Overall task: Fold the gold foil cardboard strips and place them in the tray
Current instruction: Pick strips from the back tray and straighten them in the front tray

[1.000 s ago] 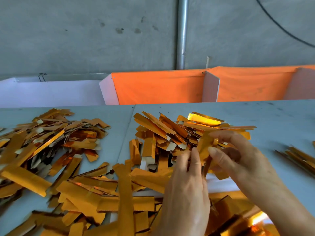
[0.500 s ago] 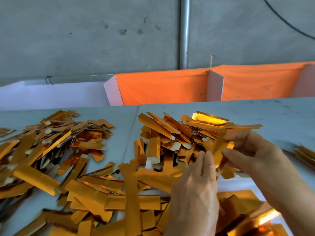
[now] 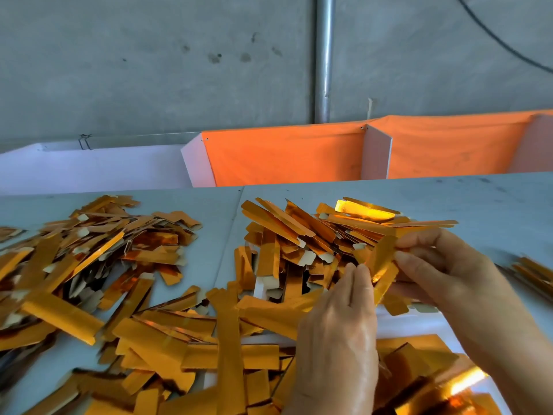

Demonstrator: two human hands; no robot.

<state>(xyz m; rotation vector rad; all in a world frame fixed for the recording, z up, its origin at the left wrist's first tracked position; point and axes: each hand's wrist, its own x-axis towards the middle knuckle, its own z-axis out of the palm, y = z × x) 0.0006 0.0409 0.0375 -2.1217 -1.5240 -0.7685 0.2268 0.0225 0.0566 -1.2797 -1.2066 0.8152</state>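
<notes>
Both hands meet over the heaped table (image 3: 478, 205), a pale grey-blue flat surface. The right hand (image 3: 449, 277), at about 3 o'clock, has its thumb and curled fingers pinched on one shiny gold foil cardboard strip (image 3: 381, 260), which stands tilted and raised off the heap. The left hand (image 3: 338, 333), at about 5 o'clock, reaches up with its fingers close together, fingertips (image 3: 360, 272) touching the lower edge of the same strip; whether they pinch it or only press it cannot be told, since the back of the hand hides the thumb.

Directly behind the held strip, at 12 to 1 o'clock, lies a dense pile of gold strips with pale card tabs (image 3: 314, 238), one of them glaring bright. A second loose pile of gold strips (image 3: 89, 253) spreads at 9 o'clock, and a third sprawl of longer flat gold strips (image 3: 185, 333) fills 6 to 7 o'clock, crossing under the left wrist. A white tray (image 3: 398, 323) shows at 4 to 5 o'clock beneath the hands, with folded gold pieces (image 3: 419, 363) lying in it. A few more strips (image 3: 535, 274) lie at the right edge.

At the far side stand orange fabric bins with white dividers (image 3: 284, 157), a grey metal pipe (image 3: 324, 55) and a concrete wall (image 3: 149, 70).
</notes>
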